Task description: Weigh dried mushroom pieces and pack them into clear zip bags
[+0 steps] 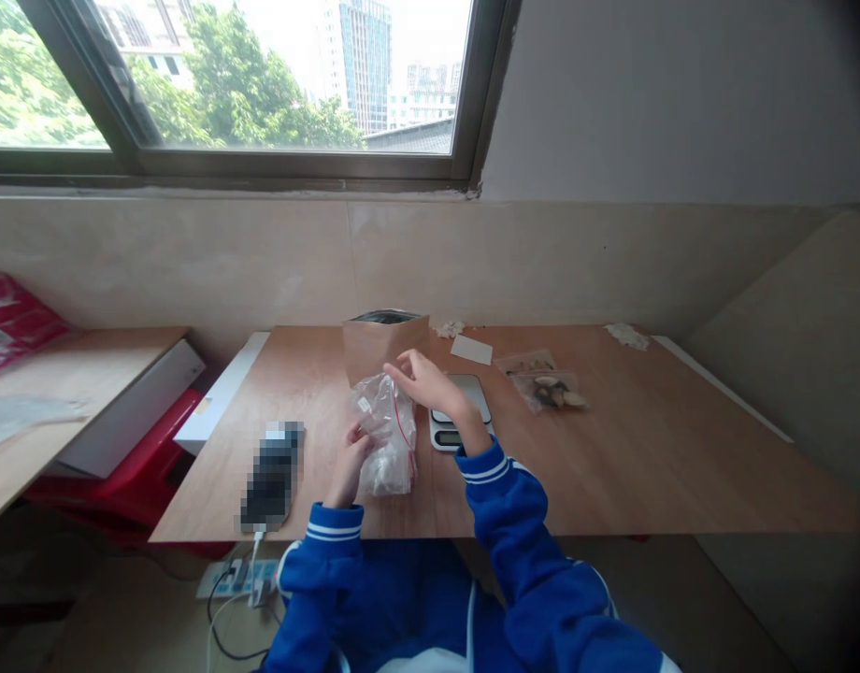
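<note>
A stack of clear plastic zip bags [384, 472] with a red strip along the seal lies near the table's front edge. My left hand [348, 460] is closed with its fingertips on the left edge of the bags. My right hand [428, 381] reaches over their top corner, thumb and fingers bent around the plastic there; the exact grip is small to see. Just behind, a brown kraft paper pouch [365, 344] stands upright with its mouth open. A white kitchen scale [467, 393] sits right of the bags, partly covered by my right wrist.
Two clear bags with dried pieces [552, 393] lie right of the scale, near a white card [471, 350] and crumpled tissue [627, 336]. A phone [270, 477], blurred out, charges at left by cable. A power strip [237, 578] is below the table edge.
</note>
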Available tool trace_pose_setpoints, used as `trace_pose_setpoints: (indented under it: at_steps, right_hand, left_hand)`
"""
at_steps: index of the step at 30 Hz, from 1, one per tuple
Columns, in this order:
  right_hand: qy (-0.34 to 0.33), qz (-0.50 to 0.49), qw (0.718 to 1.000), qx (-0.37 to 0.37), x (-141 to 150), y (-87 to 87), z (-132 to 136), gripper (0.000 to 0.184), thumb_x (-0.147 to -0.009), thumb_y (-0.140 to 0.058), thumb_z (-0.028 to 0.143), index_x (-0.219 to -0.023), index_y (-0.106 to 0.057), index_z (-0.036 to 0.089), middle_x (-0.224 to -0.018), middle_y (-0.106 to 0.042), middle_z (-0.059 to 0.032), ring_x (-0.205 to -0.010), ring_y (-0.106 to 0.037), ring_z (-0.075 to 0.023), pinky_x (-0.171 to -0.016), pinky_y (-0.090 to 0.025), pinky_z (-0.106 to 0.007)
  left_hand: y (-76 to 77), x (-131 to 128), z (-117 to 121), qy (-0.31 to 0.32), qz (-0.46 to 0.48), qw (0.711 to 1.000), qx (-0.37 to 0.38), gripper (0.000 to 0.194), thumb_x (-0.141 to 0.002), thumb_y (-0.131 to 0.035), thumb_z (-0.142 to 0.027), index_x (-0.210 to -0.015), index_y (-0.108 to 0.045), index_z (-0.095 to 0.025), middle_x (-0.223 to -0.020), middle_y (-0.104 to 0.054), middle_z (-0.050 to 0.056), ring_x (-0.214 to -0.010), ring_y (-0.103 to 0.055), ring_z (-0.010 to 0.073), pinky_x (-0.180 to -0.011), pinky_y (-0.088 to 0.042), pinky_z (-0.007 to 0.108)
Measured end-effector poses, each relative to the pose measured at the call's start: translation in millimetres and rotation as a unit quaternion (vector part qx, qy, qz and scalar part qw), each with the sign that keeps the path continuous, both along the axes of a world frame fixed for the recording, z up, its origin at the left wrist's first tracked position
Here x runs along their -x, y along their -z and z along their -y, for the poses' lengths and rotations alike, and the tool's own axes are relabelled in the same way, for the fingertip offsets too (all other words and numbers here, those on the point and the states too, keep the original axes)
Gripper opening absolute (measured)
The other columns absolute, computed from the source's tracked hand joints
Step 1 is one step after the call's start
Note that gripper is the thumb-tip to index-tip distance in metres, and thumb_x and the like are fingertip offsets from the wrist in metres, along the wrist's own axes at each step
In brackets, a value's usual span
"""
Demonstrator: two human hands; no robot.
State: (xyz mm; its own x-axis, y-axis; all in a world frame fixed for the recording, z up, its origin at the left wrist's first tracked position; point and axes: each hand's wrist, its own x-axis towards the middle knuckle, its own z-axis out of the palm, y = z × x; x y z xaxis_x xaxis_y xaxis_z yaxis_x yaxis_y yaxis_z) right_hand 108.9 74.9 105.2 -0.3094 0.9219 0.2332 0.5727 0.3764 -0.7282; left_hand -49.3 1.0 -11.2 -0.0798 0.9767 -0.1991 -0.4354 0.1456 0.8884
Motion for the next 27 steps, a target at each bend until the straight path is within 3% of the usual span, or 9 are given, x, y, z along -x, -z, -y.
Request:
trace_pose_setpoints:
  at_steps: [3, 7, 12, 14, 16, 18, 20, 24, 27]
  right_hand:
    - [-0.049, -0.051, 0.996, 0.055, -3.5, 24.8, -1.3, 0.029, -0.089, -0.051, 0.044, -0.081, -0.060, 0.018, -0.080, -0.068, -0.0043, -0.074, -0.061, -0.0176, -0.067, -0.045, -0.027]
    - [0.075, -0.160, 0.984, -0.015, -3.9, 44.5, -9.1, 0.035, -0.094, -0.039, 0.040, -0.068, -0.051, 0.021, -0.066, -0.063, -0.0008, -0.064, -0.059, -0.0158, -0.061, -0.043, -0.025]
    - [0.176, -0.136, 0.974, -0.037, 5.1, 60.2, 8.1, 0.033, -0.098, -0.030, 0.043, -0.082, -0.051, 0.023, -0.066, -0.060, -0.0003, -0.058, -0.057, -0.0169, -0.054, -0.037, -0.025]
    - [0.195, -0.092, 0.975, -0.041, 11.4, 67.3, 19.4, 0.034, -0.099, -0.028, 0.044, -0.087, -0.053, 0.023, -0.069, -0.062, -0.0016, -0.058, -0.058, -0.0177, -0.053, -0.034, -0.025]
    - [0.195, -0.065, 0.978, -0.039, 17.8, 75.3, 28.7, 0.034, -0.099, -0.027, 0.044, -0.090, -0.053, 0.023, -0.071, -0.063, -0.0027, -0.059, -0.059, -0.0185, -0.052, -0.032, -0.025]
    - [0.185, -0.074, 0.979, -0.033, 22.4, 83.7, 34.4, 0.035, -0.100, -0.026, 0.043, -0.090, -0.052, 0.023, -0.072, -0.064, -0.0033, -0.062, -0.061, -0.0190, -0.053, -0.034, -0.025]
    - [0.173, -0.108, 0.979, -0.025, 21.8, 92.1, 36.3, 0.035, -0.100, -0.025, 0.043, -0.087, -0.051, 0.023, -0.073, -0.064, -0.0033, -0.064, -0.062, -0.0187, -0.054, -0.037, -0.025]
    - [0.150, -0.115, 0.982, -0.011, -9.8, 108.0, 28.5, 0.032, -0.097, -0.030, 0.044, -0.089, -0.052, 0.023, -0.069, -0.062, -0.0013, -0.059, -0.060, -0.0183, -0.055, -0.042, -0.026]
    - [0.242, -0.043, 0.966, -0.084, -64.4, 120.6, 14.2, 0.027, -0.095, -0.034, 0.037, -0.094, -0.055, 0.020, -0.082, -0.063, -0.0080, -0.076, -0.061, -0.0228, -0.069, -0.047, -0.033]
  left_hand:
    - [-4.8, -2.0, 2.5, 0.017, -0.014, 1.000, -0.017, 0.050, -0.066, -0.065, -0.014, -0.116, -0.062, -0.013, -0.113, -0.070, 0.013, -0.091, -0.069, 0.0234, -0.078, -0.053, 0.032]
    - [-18.6, -0.3, 5.4, 0.066, -0.052, 0.995, -0.053, 0.060, -0.068, -0.060, -0.013, -0.127, -0.056, -0.016, -0.120, -0.067, 0.012, -0.086, -0.069, 0.0206, -0.074, -0.051, 0.030]
    - [-32.5, -0.3, 6.6, 0.100, -0.036, 0.993, -0.052, 0.053, -0.073, -0.058, -0.024, -0.126, -0.056, -0.016, -0.120, -0.066, 0.013, -0.089, -0.069, 0.0222, -0.076, -0.050, 0.031]
    - [-31.6, -4.2, 5.8, 0.078, -0.044, 0.995, -0.032, 0.050, -0.078, -0.059, -0.036, -0.124, -0.056, -0.017, -0.115, -0.067, 0.013, -0.081, -0.069, 0.0208, -0.070, -0.052, 0.030]
    - [-26.5, -9.8, 3.3, 0.029, -0.090, 0.995, -0.016, 0.050, -0.078, -0.061, -0.048, -0.115, -0.058, -0.015, -0.094, -0.069, 0.008, -0.060, -0.064, 0.0145, -0.055, -0.048, 0.025]
    - [-19.1, -15.0, -0.9, -0.032, -0.143, 0.989, -0.017, 0.049, -0.075, -0.061, -0.057, -0.100, -0.060, -0.014, -0.068, -0.061, -0.001, -0.043, -0.050, 0.0083, -0.042, -0.037, 0.021]
    - [-11.8, -17.6, -6.4, -0.076, -0.179, 0.980, -0.042, 0.050, -0.075, -0.059, -0.062, -0.087, -0.060, -0.014, -0.055, -0.049, -0.005, -0.041, -0.040, 0.0068, -0.040, -0.030, 0.019]
    - [-1.6, -8.9, -18.6, -0.079, -0.250, 0.961, -0.092, 0.052, -0.076, -0.055, -0.066, -0.080, -0.062, -0.014, -0.053, -0.044, -0.005, -0.048, -0.042, 0.0096, -0.046, -0.033, 0.021]
    - [6.4, 7.6, -26.3, -0.081, -0.347, 0.930, -0.086, 0.051, -0.081, -0.047, -0.065, -0.080, -0.062, -0.016, -0.054, -0.046, -0.004, -0.051, -0.047, 0.0129, -0.051, -0.038, 0.024]
